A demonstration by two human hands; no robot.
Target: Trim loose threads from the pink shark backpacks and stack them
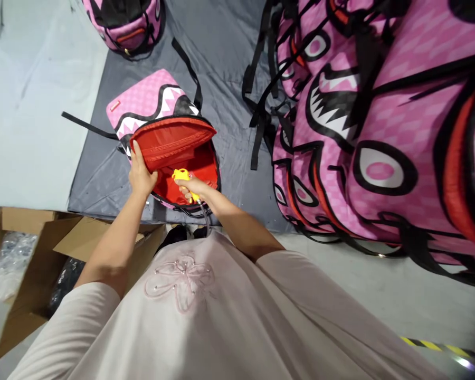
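Observation:
A pink checkered backpack (147,97) with a shark-teeth print lies on the table, its main compartment unzipped and the red lining (168,138) showing. My left hand (140,171) grips the left edge of its raised front panel, thumb toward the opening. My right hand (193,189) is closed around a yellow air blow gun (182,175) at the mouth of the bag. From the gun's handle a thin grey hose (205,215) runs down toward my body. The gun's tip points into the red interior; what lies deeper in is hidden.
Many matching pink backpacks (336,105) are piled at the right, straps hanging loose. Another backpack (129,26) stands at the top left. Dark grey cloth (237,179) covers the table. Below left are open cardboard boxes (35,274) with clear plastic bags (10,269).

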